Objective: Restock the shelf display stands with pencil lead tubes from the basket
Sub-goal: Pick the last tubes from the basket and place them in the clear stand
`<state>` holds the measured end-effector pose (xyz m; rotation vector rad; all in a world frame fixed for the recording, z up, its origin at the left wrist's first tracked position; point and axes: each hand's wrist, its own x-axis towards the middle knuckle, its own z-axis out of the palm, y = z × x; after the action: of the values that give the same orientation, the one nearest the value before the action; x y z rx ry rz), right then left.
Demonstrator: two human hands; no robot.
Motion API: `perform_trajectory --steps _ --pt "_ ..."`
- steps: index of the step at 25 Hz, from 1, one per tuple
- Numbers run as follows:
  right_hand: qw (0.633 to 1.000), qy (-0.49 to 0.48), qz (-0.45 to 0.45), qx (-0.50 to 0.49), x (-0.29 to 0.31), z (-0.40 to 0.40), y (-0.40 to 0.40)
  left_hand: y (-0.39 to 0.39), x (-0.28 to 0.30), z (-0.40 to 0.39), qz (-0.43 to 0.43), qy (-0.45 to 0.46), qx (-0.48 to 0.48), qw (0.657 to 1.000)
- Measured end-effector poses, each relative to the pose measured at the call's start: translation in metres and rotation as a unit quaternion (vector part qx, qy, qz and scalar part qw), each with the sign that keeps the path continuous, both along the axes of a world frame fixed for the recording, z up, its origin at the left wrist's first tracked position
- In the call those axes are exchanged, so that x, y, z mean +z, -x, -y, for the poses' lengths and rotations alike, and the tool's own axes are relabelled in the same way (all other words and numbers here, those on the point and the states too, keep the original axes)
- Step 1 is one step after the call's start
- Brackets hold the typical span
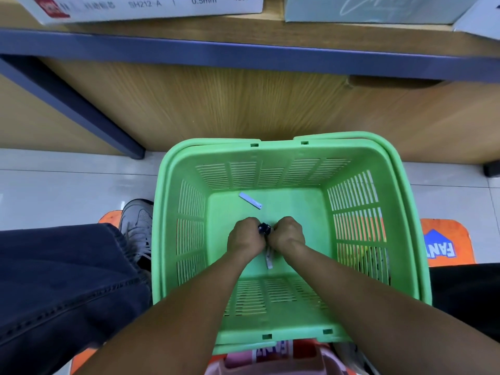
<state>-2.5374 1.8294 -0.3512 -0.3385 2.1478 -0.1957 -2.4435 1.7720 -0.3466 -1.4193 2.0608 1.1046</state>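
A green plastic basket [357, 212] stands on the floor below me. Both my hands are down inside it, close together near the bottom. My left hand [244, 236] and my right hand [287, 232] are curled around a small bunch of pencil lead tubes [264, 228], whose dark caps show between my fists. Pale tube ends [269, 259] stick out below my hands. One loose grey-blue tube [250, 200] lies on the basket floor behind my hands, toward the far wall.
A wooden shelf unit with a blue edge [243, 54] rises behind the basket. White boxes [146, 6] marked 0.5mm sit on it. My trouser leg [59, 277] and grey shoe [138, 226] are to the left. An orange stool [446, 242] is at right.
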Motion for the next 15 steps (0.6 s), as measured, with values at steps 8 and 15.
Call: perform_trajectory --steps 8,15 --pt "0.988 0.071 0.130 -0.036 0.004 0.000 0.004 0.012 0.012 0.003 -0.057 -0.193 0.217 0.955" --pt "0.933 0.204 0.280 -0.094 0.023 0.005 0.006 -0.004 0.005 0.022 -0.138 -0.197 0.300 0.923"
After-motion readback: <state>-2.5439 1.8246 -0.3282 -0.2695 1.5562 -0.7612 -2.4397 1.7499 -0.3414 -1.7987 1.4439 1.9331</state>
